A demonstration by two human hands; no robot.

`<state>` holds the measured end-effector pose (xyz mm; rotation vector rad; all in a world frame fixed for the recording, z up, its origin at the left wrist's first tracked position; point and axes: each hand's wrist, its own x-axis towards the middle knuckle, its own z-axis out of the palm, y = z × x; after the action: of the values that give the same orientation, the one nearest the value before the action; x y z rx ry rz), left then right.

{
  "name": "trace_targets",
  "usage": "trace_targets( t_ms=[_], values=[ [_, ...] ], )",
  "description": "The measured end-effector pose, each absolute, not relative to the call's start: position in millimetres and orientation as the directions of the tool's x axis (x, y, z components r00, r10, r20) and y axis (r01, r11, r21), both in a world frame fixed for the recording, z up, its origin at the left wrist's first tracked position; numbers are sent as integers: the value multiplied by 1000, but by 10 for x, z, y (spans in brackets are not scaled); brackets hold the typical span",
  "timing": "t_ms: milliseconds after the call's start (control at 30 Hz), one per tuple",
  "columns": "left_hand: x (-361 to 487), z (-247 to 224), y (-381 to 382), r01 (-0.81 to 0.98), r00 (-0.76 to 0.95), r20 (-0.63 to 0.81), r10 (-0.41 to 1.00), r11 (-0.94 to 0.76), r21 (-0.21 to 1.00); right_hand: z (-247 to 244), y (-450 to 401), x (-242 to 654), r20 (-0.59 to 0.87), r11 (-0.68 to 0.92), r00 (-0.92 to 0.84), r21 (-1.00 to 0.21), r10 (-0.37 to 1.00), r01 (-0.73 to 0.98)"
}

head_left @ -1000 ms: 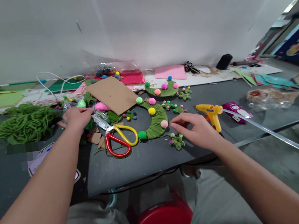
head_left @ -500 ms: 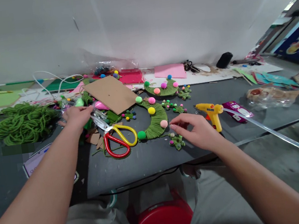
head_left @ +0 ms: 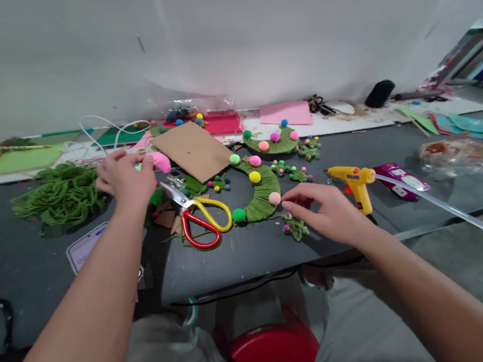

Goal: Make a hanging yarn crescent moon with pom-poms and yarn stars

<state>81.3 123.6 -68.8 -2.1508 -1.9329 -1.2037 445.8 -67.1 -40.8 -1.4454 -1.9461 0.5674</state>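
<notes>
My left hand (head_left: 125,175) is at the left of the table, thumb and fingers closed on a smooth pink piece (head_left: 160,162) whose kind I cannot make out. My right hand (head_left: 325,211) is bent in a pinch beside the peach pom-pom (head_left: 275,198) of a curved wreath (head_left: 259,199) wound in green yarn; whether anything is between the fingertips cannot be seen. Several coloured pom-poms dot this wreath. Under my right fingers lies a small green yarn ornament (head_left: 298,230). Large scissors (head_left: 203,224) with one red and one yellow handle lie slightly open between my hands.
Green yarn (head_left: 59,196) is heaped at left, near a phone (head_left: 83,246) partly behind my forearm. Brown cardboard (head_left: 193,152) and a second curved wreath (head_left: 271,142) lie farther back. To the right stands a yellow glue gun (head_left: 352,181) with a long clear glue stick.
The view has turned slightly left. My left hand has shifted back and left relative to the table, and the pink piece has come along with it. My right hand stays beside the wreath.
</notes>
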Motion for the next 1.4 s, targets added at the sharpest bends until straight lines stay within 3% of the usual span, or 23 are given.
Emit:
trace_targets(
  t_ms=[33, 167, 267, 433, 600, 833, 933, 1033, 1200, 1400],
  values=[
    [885, -598, 1129, 858, -125, 543, 830, -184, 480, -404, -669, 4451, 238, 303, -190, -671, 952, 677],
    [1302, -315, 597, 758, 99, 588, 803, -444, 479, -409, -659, 4394, 271, 308, -158, -717, 950, 625],
    [1605, -234, 128, 634, 223, 511, 831, -521, 571, -441, -682, 4287, 263, 296, -138, -811, 955, 504],
    [1862, -319, -465, 409, 365, 399, 841, -530, 743, -521, -788, 3999, 205, 269, -189, -856, 960, 442],
    [1940, -454, -529, 179, 434, 338, 835, -448, 876, -532, -825, 3874, 226, 299, -220, -866, 949, 401],
    [2040, -451, -491, 124, 460, 372, 806, -473, 872, -547, -783, 3910, 234, 293, -325, -945, 916, 145],
    [2043, -438, -545, 210, 419, 334, 845, -447, 869, -588, -779, 3945, 198, 285, -319, -925, 927, 253],
    [2027, -452, -565, 351, 350, 392, 851, -507, 788, -582, -779, 4029, 206, 298, -266, -879, 942, 372],
    [1988, -519, -523, 442, 367, 512, 777, -630, 638, -433, -821, 4163, 340, 390, -204, -864, 918, 318],
    [1948, -550, -481, 467, 464, 480, 745, -666, 582, -381, -850, 4134, 415, 485, -256, -793, 873, 368]
  ],
)
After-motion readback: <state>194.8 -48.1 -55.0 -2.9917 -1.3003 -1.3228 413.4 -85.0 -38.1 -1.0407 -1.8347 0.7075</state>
